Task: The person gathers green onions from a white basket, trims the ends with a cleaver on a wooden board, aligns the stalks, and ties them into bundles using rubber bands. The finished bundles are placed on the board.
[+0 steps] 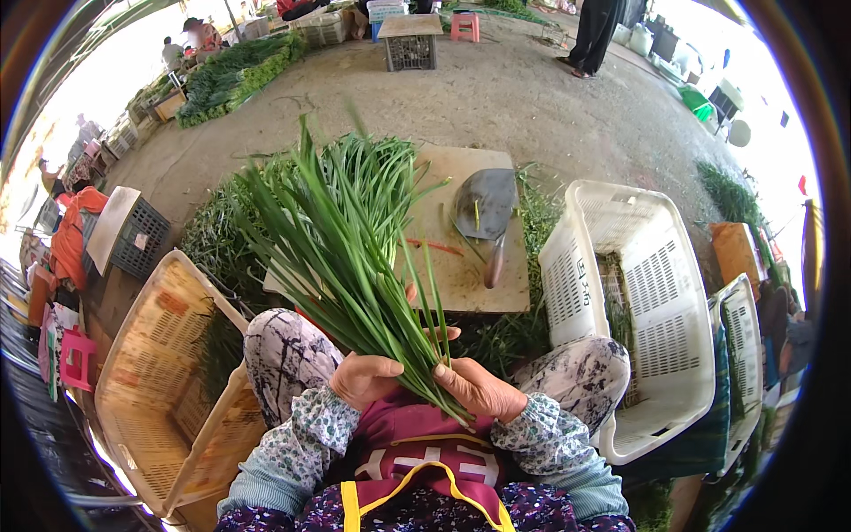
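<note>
A bunch of long green garlic chives [359, 292] slants up and to the left above my lap, its pale cut ends near my apron. My left hand [369, 379] grips it from the left side, thumb on top. On the right, my right hand [482, 389] pinches stems near the lower end between thumb and fingers. Beyond the bunch, a wooden board [425, 292] carries a heap of chives [372, 173] on its left part. A cleaver with a dark broad blade [487, 199] and wooden handle lies on its right part, a yellowish stem piece on the blade. A red strip [435, 247] lies beside it.
A stained plastic crate [199, 439] stands at my left, a white one [698, 332] at my right, both with some greens inside. Trimmings [219, 233] cover the ground around the board. Farther off are a crate table [411, 26], a pink stool [464, 26] and a standing person [595, 33].
</note>
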